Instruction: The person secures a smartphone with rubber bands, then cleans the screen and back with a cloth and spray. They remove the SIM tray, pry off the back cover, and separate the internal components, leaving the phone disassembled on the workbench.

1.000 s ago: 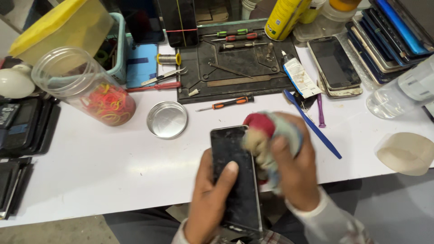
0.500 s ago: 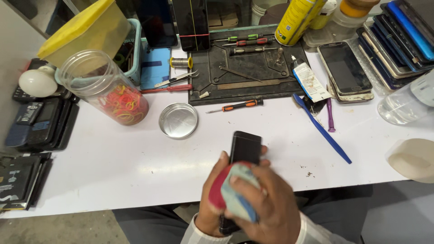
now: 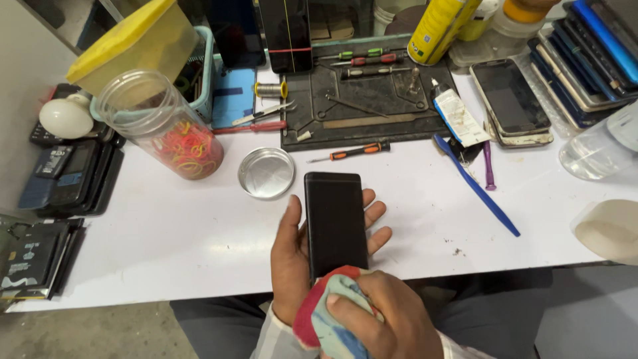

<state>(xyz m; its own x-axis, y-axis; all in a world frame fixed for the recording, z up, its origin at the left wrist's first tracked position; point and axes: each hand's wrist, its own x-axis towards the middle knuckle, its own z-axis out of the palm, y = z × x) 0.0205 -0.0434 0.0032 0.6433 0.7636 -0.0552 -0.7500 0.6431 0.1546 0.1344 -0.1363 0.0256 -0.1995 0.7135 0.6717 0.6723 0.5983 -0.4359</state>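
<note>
Black phone [image 3: 335, 223] lay cradled in the left hand [image 3: 292, 266]; the right hand [image 3: 385, 319], clenched on a cloth [image 3: 325, 316], wiped best with light, even strokes.

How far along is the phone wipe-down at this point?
Looks done: the upper part of the dark phone shows no smudges. In hand: the left hand cradles it while the right hand presses a coloured cloth on its lower end. Left: that covered end, unseen.
</note>
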